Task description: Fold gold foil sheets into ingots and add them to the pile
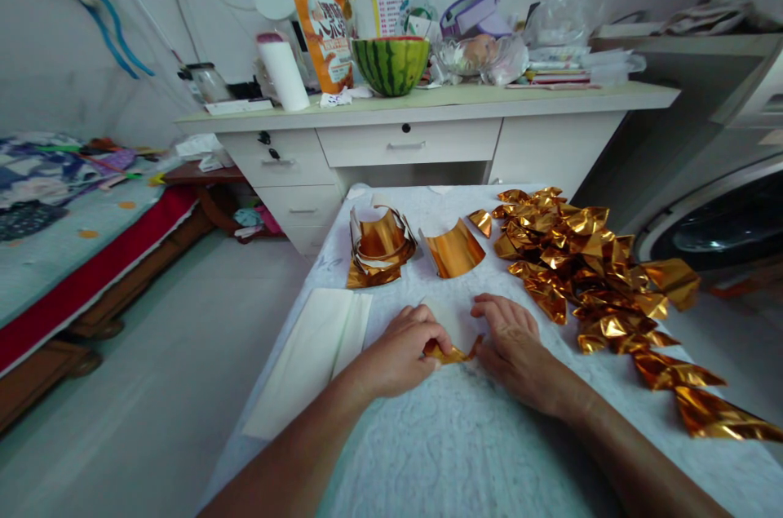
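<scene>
A small piece of gold foil (451,354) lies low on the cloth-covered table between my hands. My left hand (411,345) pinches its left end with curled fingers. My right hand (510,343) rests at its right end, fingers stretched out and slightly apart; its thumb touches or nearly touches the foil. A pale sheet (449,316) lies just behind the foil, partly hidden by my hands. Beyond them stand a curled stack of gold foil strips (380,245) and a single curved gold sheet (456,249). Folded gold foil pieces (568,257) are heaped on the right.
White paper sheets (306,355) lie on the left of the table (428,453). Behind it, a desk (440,106) holds a cut watermelon (391,65), an orange bag (324,33) and a paper roll (285,76). A bed (91,257) stands left, a washing machine (703,167) right.
</scene>
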A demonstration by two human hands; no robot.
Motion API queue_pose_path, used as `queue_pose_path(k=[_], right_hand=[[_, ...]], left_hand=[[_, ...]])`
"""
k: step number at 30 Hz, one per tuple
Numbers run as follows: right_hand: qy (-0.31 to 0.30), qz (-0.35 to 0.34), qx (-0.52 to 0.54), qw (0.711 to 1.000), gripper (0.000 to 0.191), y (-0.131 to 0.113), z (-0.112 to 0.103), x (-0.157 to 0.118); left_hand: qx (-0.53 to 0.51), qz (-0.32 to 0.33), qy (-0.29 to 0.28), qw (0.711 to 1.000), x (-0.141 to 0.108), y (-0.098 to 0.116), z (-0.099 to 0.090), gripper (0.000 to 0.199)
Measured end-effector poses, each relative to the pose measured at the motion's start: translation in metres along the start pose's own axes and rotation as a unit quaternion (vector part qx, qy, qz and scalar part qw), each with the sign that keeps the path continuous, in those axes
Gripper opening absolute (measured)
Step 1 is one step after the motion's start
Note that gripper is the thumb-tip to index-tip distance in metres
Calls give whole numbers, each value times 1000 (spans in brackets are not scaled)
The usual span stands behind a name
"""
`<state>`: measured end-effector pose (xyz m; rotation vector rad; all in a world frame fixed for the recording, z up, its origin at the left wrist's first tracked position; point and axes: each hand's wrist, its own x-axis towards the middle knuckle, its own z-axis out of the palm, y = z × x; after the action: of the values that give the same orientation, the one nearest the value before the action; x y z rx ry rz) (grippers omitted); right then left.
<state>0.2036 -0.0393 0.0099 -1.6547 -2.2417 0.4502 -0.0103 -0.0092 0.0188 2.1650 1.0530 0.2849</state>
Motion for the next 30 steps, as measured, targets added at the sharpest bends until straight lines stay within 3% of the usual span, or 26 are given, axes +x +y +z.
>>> queue_pose_path(k=[4, 7, 11, 16, 25, 30], right_hand=[[-3, 23, 28, 999, 17, -2, -4, 2], [4, 22, 23, 999, 22, -3, -1, 2], [15, 21, 9, 1000, 26, -3, 4, 3], [16, 16, 12, 1000, 28, -4, 4, 2], [5, 5, 20, 1000, 37, 0, 6, 4], [5, 1, 26, 1000, 36, 0, 2, 4]], left_hand=[[-12, -4, 15, 1000, 0, 4, -1, 19], [-37, -20, 56, 998, 1, 4, 3, 10], [-31, -30, 135, 990, 4, 1, 7, 11], [32, -61, 237, 969, 4, -6, 6, 28], [-99, -148, 206, 962, 6, -13, 6, 40], [-182, -125, 169, 961, 5, -16, 5, 42]])
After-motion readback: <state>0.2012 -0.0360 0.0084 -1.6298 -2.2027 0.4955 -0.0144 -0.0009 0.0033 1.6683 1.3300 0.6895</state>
